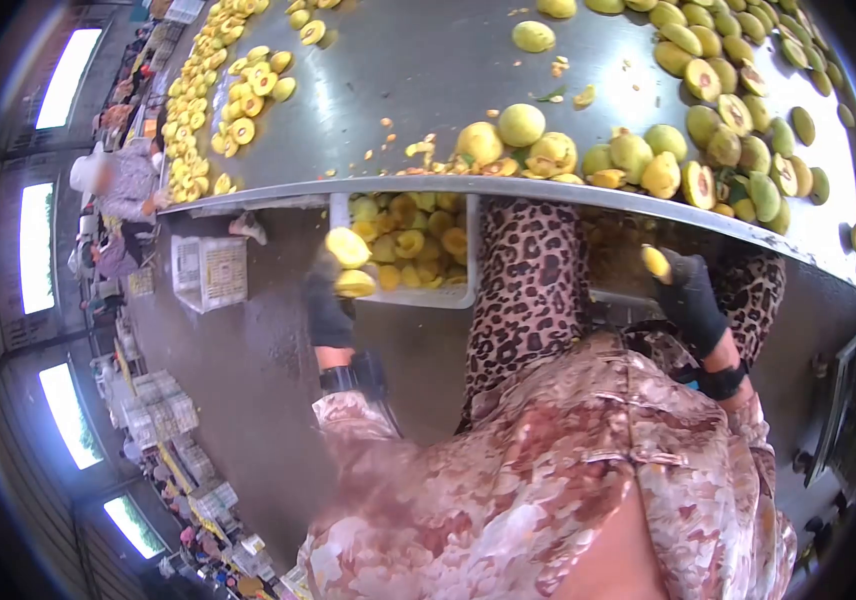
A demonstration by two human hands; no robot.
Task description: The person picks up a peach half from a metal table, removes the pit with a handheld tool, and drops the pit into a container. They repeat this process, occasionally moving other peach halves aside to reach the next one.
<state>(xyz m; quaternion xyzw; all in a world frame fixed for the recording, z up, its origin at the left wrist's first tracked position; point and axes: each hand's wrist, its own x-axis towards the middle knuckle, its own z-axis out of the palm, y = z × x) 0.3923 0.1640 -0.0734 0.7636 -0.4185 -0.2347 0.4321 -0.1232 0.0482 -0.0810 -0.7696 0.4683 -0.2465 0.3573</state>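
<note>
My left hand (326,312), in a dark glove, is closed on peach halves (348,248), one above the other with yellow flesh showing. It is beside a pale crate (471,250) of yellow fruit under the table edge. My right hand (690,300), also gloved, is closed by my knee with a small yellow piece (656,263) at its fingertips; I cannot tell whether this is fruit or a tool's end. Whole and cut peaches (631,157) lie along the near edge of the metal table (398,90) above my hands.
Greenish whole and halved peaches (733,115) are heaped at the table's right. Cut halves (193,110) line its left side. Scraps (423,150) lie near the front edge. A white crate (210,272) stands on the floor, and a person in a white hat (113,180) is at far left.
</note>
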